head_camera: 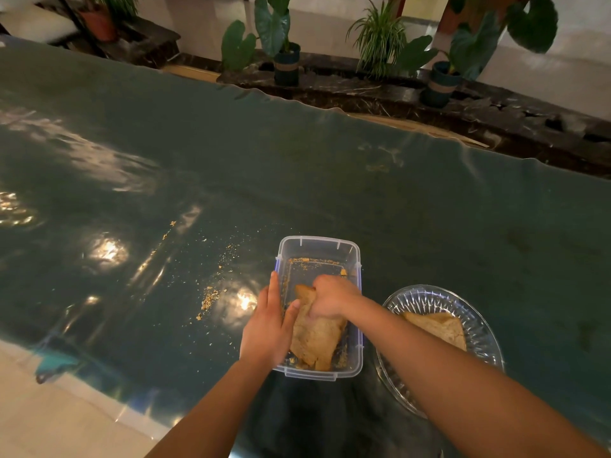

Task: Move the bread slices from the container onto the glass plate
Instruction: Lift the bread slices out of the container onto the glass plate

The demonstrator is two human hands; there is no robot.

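Observation:
A clear plastic container (319, 246) stands on the green table with tan bread slices (317, 338) lying in its near half. My right hand (332, 297) reaches into the container and is closed on the far end of the top bread slice. My left hand (267, 325) rests flat against the container's left wall with fingers extended and the thumb touching the bread. To the right sits the glass plate (479, 328) with one bread slice (439, 327) on it, partly hidden by my right forearm.
Bread crumbs (210, 297) are scattered on the glossy green table cover (198, 160) left of the container. The table's near edge runs diagonally at lower left, above a pale floor (49, 418). Potted plants (286, 61) stand on a dark ledge beyond the far edge.

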